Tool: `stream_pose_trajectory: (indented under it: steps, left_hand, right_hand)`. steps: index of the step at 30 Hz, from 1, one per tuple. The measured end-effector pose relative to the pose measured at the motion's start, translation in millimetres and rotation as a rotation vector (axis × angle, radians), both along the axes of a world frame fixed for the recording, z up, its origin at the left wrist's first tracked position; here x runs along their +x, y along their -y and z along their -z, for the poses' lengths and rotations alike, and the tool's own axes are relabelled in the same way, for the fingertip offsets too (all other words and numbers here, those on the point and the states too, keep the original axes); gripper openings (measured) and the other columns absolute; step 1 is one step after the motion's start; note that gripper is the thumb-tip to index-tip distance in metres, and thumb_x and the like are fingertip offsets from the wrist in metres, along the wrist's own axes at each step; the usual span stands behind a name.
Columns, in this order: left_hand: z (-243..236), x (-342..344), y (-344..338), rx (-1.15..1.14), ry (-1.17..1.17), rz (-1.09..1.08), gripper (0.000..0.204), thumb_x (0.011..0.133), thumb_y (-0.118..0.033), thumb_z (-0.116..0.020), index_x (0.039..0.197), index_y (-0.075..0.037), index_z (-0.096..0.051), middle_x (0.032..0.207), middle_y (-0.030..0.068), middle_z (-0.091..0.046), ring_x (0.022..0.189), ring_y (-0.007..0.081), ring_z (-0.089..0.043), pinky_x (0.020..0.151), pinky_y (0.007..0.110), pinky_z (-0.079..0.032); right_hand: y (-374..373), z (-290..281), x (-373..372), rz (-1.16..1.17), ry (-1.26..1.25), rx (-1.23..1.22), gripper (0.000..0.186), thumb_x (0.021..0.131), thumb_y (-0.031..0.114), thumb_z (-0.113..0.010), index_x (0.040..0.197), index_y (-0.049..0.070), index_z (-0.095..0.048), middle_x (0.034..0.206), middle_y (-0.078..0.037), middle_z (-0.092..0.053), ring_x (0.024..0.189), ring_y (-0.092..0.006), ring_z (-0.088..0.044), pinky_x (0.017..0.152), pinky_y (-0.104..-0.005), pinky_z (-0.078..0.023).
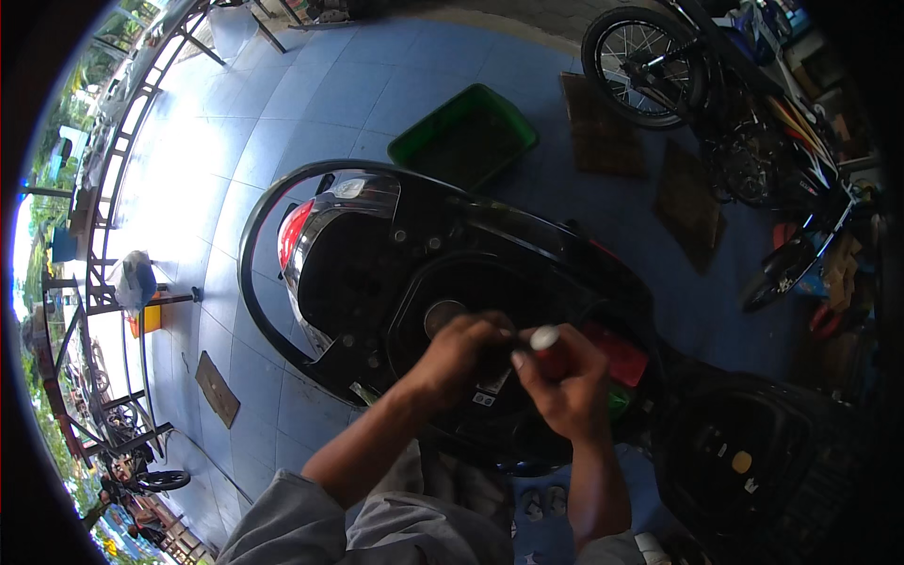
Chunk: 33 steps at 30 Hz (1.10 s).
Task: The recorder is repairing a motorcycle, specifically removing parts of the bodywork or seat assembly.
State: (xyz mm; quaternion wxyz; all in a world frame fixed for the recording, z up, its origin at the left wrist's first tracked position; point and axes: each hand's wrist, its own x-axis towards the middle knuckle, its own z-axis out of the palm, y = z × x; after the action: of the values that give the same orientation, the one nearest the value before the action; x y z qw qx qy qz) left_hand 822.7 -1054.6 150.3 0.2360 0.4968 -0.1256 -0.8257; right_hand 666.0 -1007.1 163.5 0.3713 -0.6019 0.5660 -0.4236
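Note:
A black scooter [527, 221] stands in front of me, its tail with a red rear light [295, 233] at the left. The raised seat [725, 428] shows its underside at the right. My right hand [576, 386] is closed around a red-handled tool [556, 356] with a pale round end pointing up; the tool's kind is not clear. Just to its left, my left hand [463, 353] has its fingers bent together over the scooter's open body. Whatever they hold is hidden. Beside that hand lies a round metallic fitting [443, 315].
A green tray [463, 137] sits on the tiled floor beyond the scooter. Another motorcycle [744, 141] stands at the far right, near brown boards [603, 127]. On the left are a flat board [217, 390] and a metal railing [141, 122]. Red and green items [617, 353] lie by my right hand.

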Motion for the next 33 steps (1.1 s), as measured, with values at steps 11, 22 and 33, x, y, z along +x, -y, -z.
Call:
stream_pose_trajectory:
  steps: [11, 22, 33]
  left_hand:
    - [-5, 41, 82, -0.409, 0.080, 0.224, 0.030, 0.074, -0.018, -0.049, 0.087, 0.007, -0.061, 0.074, 0.0151, -0.065, 0.060, 0.0232, -0.062, 0.052, 0.032, -0.048]
    - [11, 37, 107, -1.199, 0.896, 0.828, 0.028, 0.076, -0.011, -0.058, 0.097, 0.005, -0.067, 0.091, 0.0257, -0.067, 0.087, 0.0378, -0.067, 0.082, 0.041, -0.053]
    - [15, 32, 99, -1.321, 1.023, 0.846, 0.023, 0.080, -0.010, -0.058, 0.097, 0.004, -0.062, 0.081, 0.0220, -0.063, 0.083, 0.0412, -0.063, 0.074, 0.047, -0.051]
  right_hand:
    - [25, -27, 13, 0.324, 0.589, 0.460, 0.018, 0.082, 0.009, -0.070, 0.095, -0.001, -0.064, 0.068, 0.000, -0.058, 0.049, -0.0038, -0.048, 0.044, -0.0200, -0.036]
    - [6, -9, 11, 0.459, 0.701, 0.522, 0.023, 0.081, 0.009, -0.069, 0.098, -0.005, -0.062, 0.063, -0.001, -0.056, 0.042, -0.0034, -0.045, 0.037, -0.0187, -0.031]
    - [24, 2, 43, 0.296, 0.892, 0.679, 0.032, 0.077, 0.010, -0.067, 0.103, -0.007, -0.058, 0.061, -0.002, -0.051, 0.039, -0.0056, -0.041, 0.035, -0.0210, -0.031]
